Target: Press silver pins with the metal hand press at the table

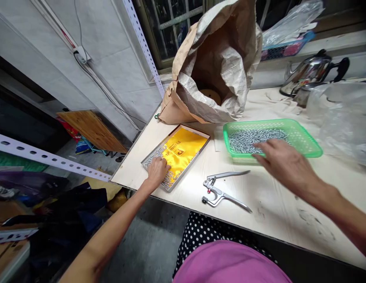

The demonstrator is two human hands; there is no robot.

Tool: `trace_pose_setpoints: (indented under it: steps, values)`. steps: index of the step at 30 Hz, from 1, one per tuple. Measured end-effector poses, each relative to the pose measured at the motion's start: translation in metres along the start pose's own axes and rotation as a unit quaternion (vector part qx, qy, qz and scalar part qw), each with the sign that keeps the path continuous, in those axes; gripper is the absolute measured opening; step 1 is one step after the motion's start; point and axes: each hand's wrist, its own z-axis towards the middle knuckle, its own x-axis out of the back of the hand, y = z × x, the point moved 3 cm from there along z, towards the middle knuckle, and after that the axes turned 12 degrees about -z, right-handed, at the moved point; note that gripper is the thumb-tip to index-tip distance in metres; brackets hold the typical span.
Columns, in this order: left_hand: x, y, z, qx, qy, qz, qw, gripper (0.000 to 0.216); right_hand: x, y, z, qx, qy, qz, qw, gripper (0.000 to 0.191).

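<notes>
My left hand (158, 171) is at a shallow tray (183, 177) lined with shiny yellow cloth (185, 147). Its fingers are curled down among small silvery metal pieces (152, 157) at the tray's near left side; whatever they pinch is hidden. Over the front of a green plastic basket (307, 147) reaches my right hand (281, 159), thumb and forefinger apart. Many similar short metal pieces (244, 139) lie in that basket, too small to name exactly. Between my hands, close to the table's front edge, rest metal hand pliers (220, 194) with a spring and spread handles.
A large open paper sack (183, 78) stands at the back of the table (183, 200). Behind the basket at right are a metal kettle (311, 70) and clear plastic bags (348, 118). A perforated white metal bar (53, 157) runs along the left.
</notes>
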Motion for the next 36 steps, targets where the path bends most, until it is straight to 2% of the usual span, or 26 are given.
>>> trace_pose_setpoints:
  steps: [2,4,7,10,13,16,18,20,21,24,26,28,30,32,34,36]
  values:
    - [-0.005,0.002,0.005,-0.016,-0.023,0.019,0.999,0.021,-0.005,-0.031,-0.024,0.042,-0.029,0.110,0.993,0.028]
    - [-0.009,0.005,0.009,-0.044,-0.049,0.038,0.997,0.024,-0.010,-0.065,-0.046,0.073,-0.092,0.188,0.975,0.024]
    - [-0.010,0.007,0.014,-0.077,-0.069,0.063,0.993,0.027,-0.019,-0.098,-0.067,0.071,-0.203,0.188,0.958,0.017]
    - [-0.007,0.007,0.016,-0.090,-0.072,0.054,0.992,0.024,-0.029,-0.106,-0.075,0.047,-0.255,0.140,0.956,0.013]
    - [-0.004,0.001,0.016,-0.088,-0.068,0.021,0.994,0.021,-0.034,-0.105,-0.078,0.048,-0.249,0.116,0.960,0.012]
    - [0.001,-0.004,0.015,-0.095,-0.025,-0.058,0.993,0.017,-0.037,-0.105,-0.080,0.053,-0.237,0.105,0.964,0.009]
    - [0.005,-0.005,0.014,-0.089,0.011,-0.151,0.985,0.013,-0.037,-0.106,-0.082,0.054,-0.233,0.102,0.966,0.010]
    - [0.007,-0.005,0.014,-0.039,0.017,-0.283,0.958,0.011,-0.036,-0.106,-0.083,0.049,-0.236,0.098,0.965,0.011]
    - [0.006,-0.005,0.014,-0.001,0.005,-0.363,0.932,0.014,-0.035,-0.106,-0.083,0.045,-0.240,0.099,0.965,0.010]
    - [0.004,-0.001,0.012,0.098,-0.061,-0.579,0.807,0.031,-0.024,-0.104,-0.071,0.027,-0.221,0.148,0.964,0.014]
    - [0.007,0.006,0.008,0.117,-0.092,-0.659,0.737,0.040,-0.012,-0.107,-0.051,0.015,-0.163,0.228,0.960,0.022]
    - [0.013,0.015,0.002,0.113,-0.105,-0.700,0.697,0.045,0.001,-0.115,-0.024,0.004,-0.085,0.328,0.941,0.026]
    - [0.019,0.025,-0.007,0.095,-0.112,-0.722,0.676,0.047,0.008,-0.130,0.007,-0.013,-0.027,0.430,0.902,0.025]
    - [0.023,0.034,-0.016,0.077,-0.113,-0.733,0.667,0.049,0.004,-0.149,0.034,-0.041,-0.020,0.518,0.854,0.021]
    - [0.025,0.039,-0.024,0.062,-0.097,-0.726,0.678,0.048,-0.006,-0.169,0.055,-0.068,-0.046,0.579,0.811,0.018]
    - [0.025,0.037,-0.028,0.050,-0.063,-0.709,0.701,0.047,-0.019,-0.186,0.069,-0.091,-0.074,0.607,0.786,0.015]
